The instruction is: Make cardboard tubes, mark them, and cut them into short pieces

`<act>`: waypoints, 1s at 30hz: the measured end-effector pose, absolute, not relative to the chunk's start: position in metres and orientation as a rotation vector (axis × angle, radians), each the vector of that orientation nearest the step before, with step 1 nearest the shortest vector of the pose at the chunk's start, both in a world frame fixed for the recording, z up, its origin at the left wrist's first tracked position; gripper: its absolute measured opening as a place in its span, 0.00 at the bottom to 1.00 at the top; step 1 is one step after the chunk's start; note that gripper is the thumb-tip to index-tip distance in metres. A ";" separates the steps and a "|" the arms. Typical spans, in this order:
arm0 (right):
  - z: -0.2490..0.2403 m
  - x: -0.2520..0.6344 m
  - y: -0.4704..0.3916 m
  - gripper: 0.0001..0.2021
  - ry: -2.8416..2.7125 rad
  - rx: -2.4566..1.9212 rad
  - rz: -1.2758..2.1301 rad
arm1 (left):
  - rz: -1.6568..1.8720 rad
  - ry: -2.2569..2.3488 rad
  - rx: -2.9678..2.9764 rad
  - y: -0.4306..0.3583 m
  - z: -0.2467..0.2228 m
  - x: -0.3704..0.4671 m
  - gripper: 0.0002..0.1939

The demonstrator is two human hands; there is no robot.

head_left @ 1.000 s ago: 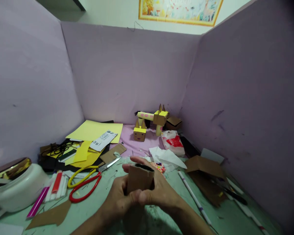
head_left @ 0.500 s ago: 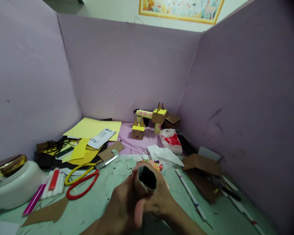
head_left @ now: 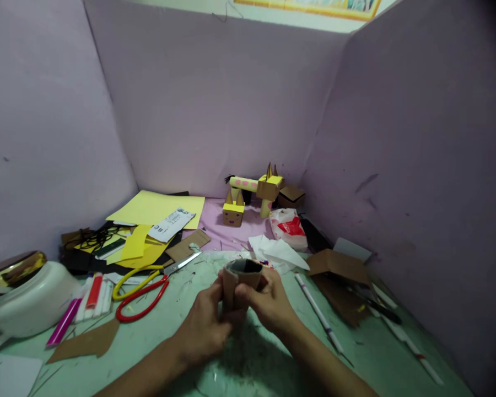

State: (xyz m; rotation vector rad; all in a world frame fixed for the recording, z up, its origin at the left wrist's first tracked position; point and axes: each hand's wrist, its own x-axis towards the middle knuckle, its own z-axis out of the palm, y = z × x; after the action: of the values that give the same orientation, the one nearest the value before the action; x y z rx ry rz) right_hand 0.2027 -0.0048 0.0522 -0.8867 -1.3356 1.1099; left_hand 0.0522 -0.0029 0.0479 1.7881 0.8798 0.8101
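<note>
A short brown cardboard tube [head_left: 240, 278] is held upright and slightly tilted at the lower middle, its dark open end facing up. My left hand [head_left: 204, 320] grips its left side and lower part. On the right side, my right hand [head_left: 273, 303] pinches the wall, the thumb lying across the front. Scissors [head_left: 155, 289] with one yellow and one red handle lie left of my hands. Behind the tube are a crumpled white tissue [head_left: 276, 252] and a small patterned item, mostly hidden.
Cardboard animal figures [head_left: 233, 212] stand at the back, beside a red-and-white packet [head_left: 289, 229]. Yellow sheets [head_left: 161, 210], markers [head_left: 94, 292] and a white pot [head_left: 28, 298] are left. A pen [head_left: 320, 314] and cardboard scraps [head_left: 339, 267] lie right.
The tube has tipped so its side shows more, and it sits slightly higher. My hands have moved apart to its two sides. The view has tilted down a little.
</note>
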 end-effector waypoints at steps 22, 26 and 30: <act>0.025 0.197 0.003 0.25 -1.339 -0.934 1.749 | 1.082 1.136 0.877 0.030 0.043 0.030 0.27; 0.027 0.201 0.004 0.26 -1.369 -0.977 1.726 | 1.095 1.120 0.828 0.032 0.048 0.028 0.27; 0.025 0.204 0.006 0.26 -1.368 -1.032 1.729 | 1.129 1.129 0.781 0.032 0.051 0.028 0.25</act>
State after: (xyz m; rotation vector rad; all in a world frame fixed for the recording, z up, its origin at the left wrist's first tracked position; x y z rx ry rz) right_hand 0.2044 0.0057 0.0254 -1.0320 -1.3676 1.7288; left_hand 0.0275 0.0317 0.0513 0.7806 1.1294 1.1286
